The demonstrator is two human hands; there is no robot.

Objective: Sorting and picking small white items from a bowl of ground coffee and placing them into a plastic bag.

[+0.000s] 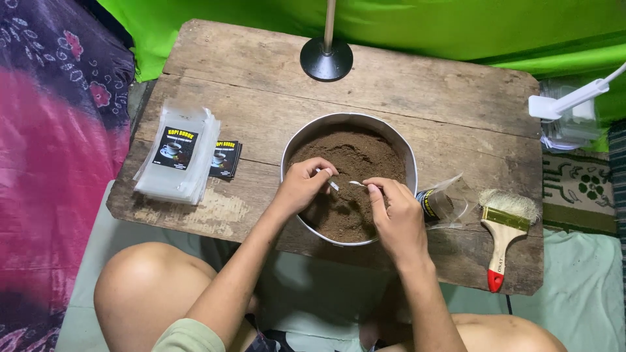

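**Two hands over a pan of brown powder**

One wooden table [417,98] holds one round metal pan [409,156] of loose powder [355,153], heavy, best lifted by its rim. One stack of slippery packets [177,153]; one paintbrush [503,231]. Left hand [301,186] and right hand [398,218] each pinch a light, thin spoon [355,184] above the powder.

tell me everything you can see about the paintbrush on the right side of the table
The paintbrush lies flat near the right edge of the wooden table, bristles away from the person. It has pale, frayed bristles, a brass-coloured ferrule and a light wooden handle with a red tip. Neither hand touches it; a clear plastic pouch lies just left of it.
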